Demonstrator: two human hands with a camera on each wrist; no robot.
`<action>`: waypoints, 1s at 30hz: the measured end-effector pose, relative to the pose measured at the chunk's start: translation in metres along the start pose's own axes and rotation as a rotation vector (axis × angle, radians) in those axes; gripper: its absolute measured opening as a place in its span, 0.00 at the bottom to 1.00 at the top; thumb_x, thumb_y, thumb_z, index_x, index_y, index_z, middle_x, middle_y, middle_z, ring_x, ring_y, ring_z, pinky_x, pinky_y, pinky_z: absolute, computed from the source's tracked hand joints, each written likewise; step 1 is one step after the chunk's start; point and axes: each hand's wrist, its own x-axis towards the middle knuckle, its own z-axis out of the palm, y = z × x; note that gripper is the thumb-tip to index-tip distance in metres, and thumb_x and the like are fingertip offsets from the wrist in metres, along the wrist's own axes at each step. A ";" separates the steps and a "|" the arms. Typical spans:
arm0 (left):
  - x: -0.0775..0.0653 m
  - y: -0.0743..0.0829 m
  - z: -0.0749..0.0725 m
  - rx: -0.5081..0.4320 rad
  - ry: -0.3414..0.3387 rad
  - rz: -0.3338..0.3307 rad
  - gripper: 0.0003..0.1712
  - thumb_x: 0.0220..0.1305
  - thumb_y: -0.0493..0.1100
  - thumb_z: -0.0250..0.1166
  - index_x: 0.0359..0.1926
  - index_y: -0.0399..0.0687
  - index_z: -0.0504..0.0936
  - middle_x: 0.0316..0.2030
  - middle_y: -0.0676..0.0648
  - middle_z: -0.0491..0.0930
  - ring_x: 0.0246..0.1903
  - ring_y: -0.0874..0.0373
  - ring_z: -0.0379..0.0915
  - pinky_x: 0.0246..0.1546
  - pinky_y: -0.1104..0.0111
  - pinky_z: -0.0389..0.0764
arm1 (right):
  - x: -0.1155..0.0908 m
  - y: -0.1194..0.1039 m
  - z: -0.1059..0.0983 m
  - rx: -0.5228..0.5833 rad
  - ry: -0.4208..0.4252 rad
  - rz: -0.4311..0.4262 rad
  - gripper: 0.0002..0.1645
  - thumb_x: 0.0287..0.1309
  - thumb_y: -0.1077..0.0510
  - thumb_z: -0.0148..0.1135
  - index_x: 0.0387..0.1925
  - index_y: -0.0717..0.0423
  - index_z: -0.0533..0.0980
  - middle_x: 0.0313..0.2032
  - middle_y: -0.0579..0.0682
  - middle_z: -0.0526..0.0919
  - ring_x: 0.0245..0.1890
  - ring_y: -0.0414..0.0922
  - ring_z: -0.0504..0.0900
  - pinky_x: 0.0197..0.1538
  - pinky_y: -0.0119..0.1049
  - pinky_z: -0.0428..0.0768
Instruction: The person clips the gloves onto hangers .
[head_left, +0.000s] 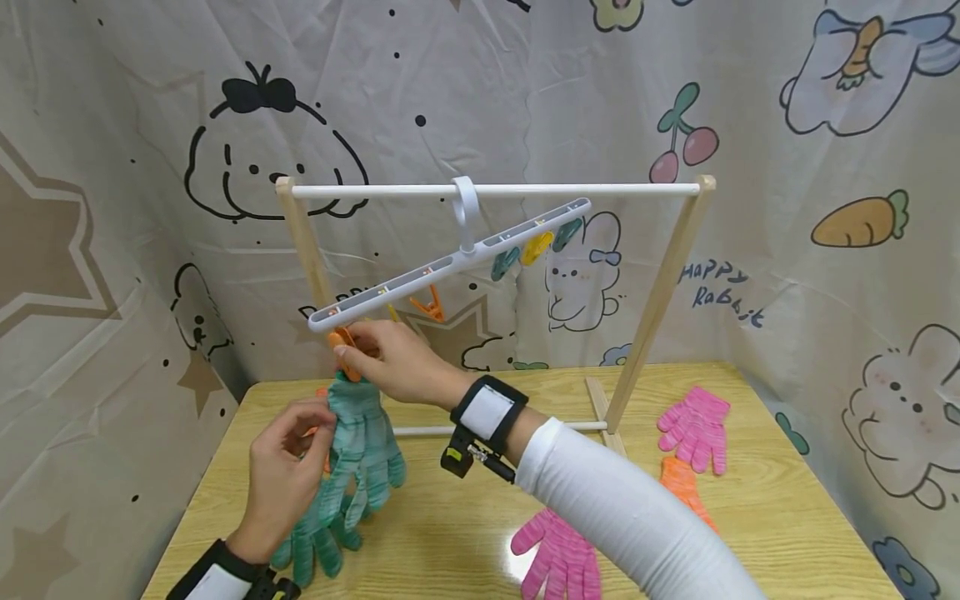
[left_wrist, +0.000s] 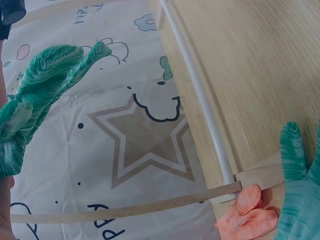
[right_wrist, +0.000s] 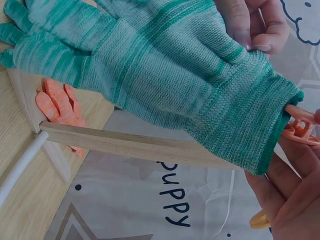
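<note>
My right hand (head_left: 401,360) pinches an orange clothespin (head_left: 344,353) under the low left end of the grey clip hanger (head_left: 382,291). A striped green knit glove (head_left: 362,433) hangs just below with its fingers down. In the right wrist view the clothespin's tips (right_wrist: 295,113) meet the opening of the glove's cuff (right_wrist: 260,115). My left hand (head_left: 288,467) has thumb and fingers curled at the glove's side edge, gripping it close below the cuff. A second green glove (head_left: 303,546) lies on the table beneath, partly covered by the left hand and hanging glove.
The hanger hooks over a white rod (head_left: 562,190) on a wooden frame (head_left: 660,308), tilted up to the right. More clothespins (head_left: 537,248) dangle from it. Pink gloves (head_left: 697,429) and an orange glove (head_left: 684,483) lie at right. Another orange glove (right_wrist: 60,107) lies by the frame's left foot.
</note>
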 end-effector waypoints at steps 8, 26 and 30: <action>-0.001 0.001 0.000 -0.009 -0.004 -0.015 0.11 0.58 0.16 0.60 0.36 0.30 0.81 0.40 0.64 0.80 0.36 0.77 0.80 0.35 0.86 0.79 | 0.000 0.001 0.001 -0.006 -0.022 0.003 0.14 0.76 0.51 0.52 0.52 0.52 0.78 0.41 0.44 0.90 0.38 0.29 0.83 0.41 0.22 0.76; -0.001 0.003 0.001 -0.010 -0.027 -0.106 0.09 0.61 0.20 0.62 0.39 0.32 0.82 0.38 0.62 0.80 0.38 0.75 0.81 0.38 0.84 0.81 | -0.002 0.005 0.003 -0.003 0.013 0.014 0.16 0.73 0.51 0.58 0.54 0.54 0.79 0.45 0.49 0.90 0.41 0.32 0.84 0.40 0.21 0.78; 0.000 0.003 0.002 0.019 -0.040 -0.159 0.09 0.62 0.22 0.63 0.41 0.33 0.82 0.37 0.63 0.80 0.38 0.75 0.80 0.39 0.84 0.81 | -0.002 0.005 0.003 -0.034 0.051 0.019 0.15 0.71 0.51 0.60 0.52 0.54 0.80 0.43 0.48 0.91 0.39 0.32 0.84 0.38 0.21 0.77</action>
